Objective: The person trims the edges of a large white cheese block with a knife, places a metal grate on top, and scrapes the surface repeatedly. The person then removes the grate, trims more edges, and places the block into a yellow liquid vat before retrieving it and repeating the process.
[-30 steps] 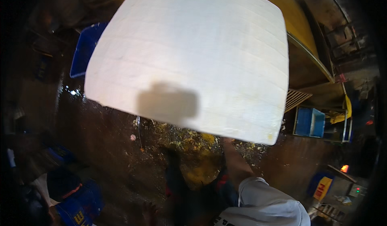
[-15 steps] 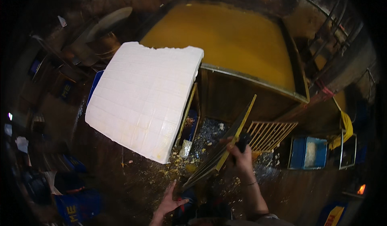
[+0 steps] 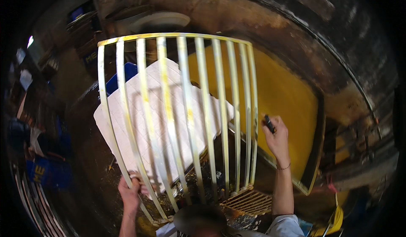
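A large slatted rack (image 3: 165, 89), pale with yellow stains, stands raised in front of me. Its long bars run from far to near. Through them shows a white slab (image 3: 156, 94) with a grid of faint lines, partly hidden by the bars. My left hand (image 3: 130, 191) is closed round the rack's near left bars. Beside the rack's right edge, my right hand (image 3: 278, 139) is closed on a small black handled tool (image 3: 269, 124), whose exact kind I cannot make out. That hand appears slightly apart from the rack.
A wide vat of yellow-brown liquid (image 3: 285, 99) lies beyond and right of the slab. Another slatted rack (image 3: 249, 201) sits low at near right. A blue bin (image 3: 129, 71) shows behind the slab. A blue crate (image 3: 47, 173) stands at left, a yellow cloth (image 3: 337, 220) at lower right.
The rack has swung from edge-on at my right to facing me, up over the slab. My left hand, open before, now grips it. My right hand has moved up and right, off the rack.
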The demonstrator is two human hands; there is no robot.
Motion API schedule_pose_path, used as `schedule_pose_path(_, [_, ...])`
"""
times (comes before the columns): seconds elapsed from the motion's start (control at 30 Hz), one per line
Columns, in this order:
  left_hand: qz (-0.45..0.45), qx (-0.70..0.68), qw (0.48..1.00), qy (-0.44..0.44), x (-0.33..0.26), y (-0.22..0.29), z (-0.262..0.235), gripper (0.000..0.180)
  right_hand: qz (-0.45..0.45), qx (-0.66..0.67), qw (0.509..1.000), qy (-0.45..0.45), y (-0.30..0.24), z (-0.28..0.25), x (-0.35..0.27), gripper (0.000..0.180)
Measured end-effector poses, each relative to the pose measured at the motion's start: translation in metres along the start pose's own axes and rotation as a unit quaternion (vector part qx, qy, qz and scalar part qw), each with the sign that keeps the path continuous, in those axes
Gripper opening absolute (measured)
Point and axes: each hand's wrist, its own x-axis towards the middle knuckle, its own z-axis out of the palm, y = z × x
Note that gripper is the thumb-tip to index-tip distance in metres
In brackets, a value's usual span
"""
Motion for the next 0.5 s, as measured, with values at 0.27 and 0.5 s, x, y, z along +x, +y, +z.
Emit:
schedule_pose_path(0.27, [0.011, -0.077, 0.986, 0.145, 0.058, -0.016, -0.015, 0.03, 0.151, 0.323, 0.867, -0.347, 0.089, 0.091, 0.055, 0.027])
schedule_pose_path(0.5, [0.017, 0.034, 0.971, 0.236, 0.07, -0.024, 0.001, 0.016, 0.07, 0.308, 0.895, -0.315, 0.089, 0.15, 0.109, 0.022])
